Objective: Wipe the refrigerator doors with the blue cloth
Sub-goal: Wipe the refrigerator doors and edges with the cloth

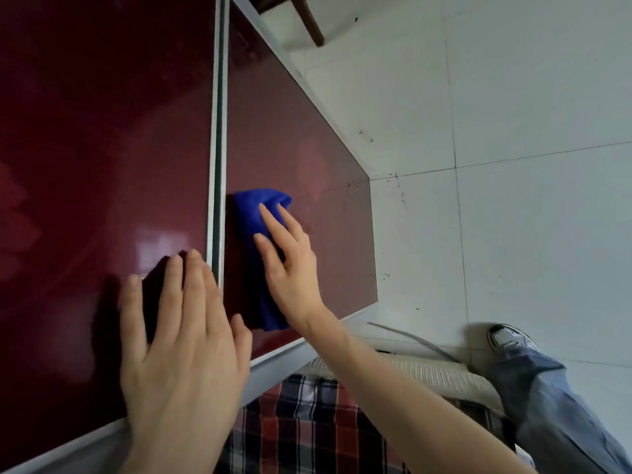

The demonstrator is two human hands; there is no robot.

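Note:
Two glossy dark red refrigerator doors fill the left of the view: the upper door (102, 131) and the lower door (290, 138), split by a grey seam. My right hand (290, 265) presses the blue cloth (254, 217) flat against the lower door, close to the seam. The cloth's lower part hangs below my palm. My left hand (181, 330) lies flat on the upper door beside the seam, fingers spread, holding nothing.
A white tiled floor (513, 131) lies to the right. My leg in jeans and a grey shoe (509, 338) stand at the lower right near a white ribbed mat (427, 371). A wooden chair leg (311, 22) shows at the top.

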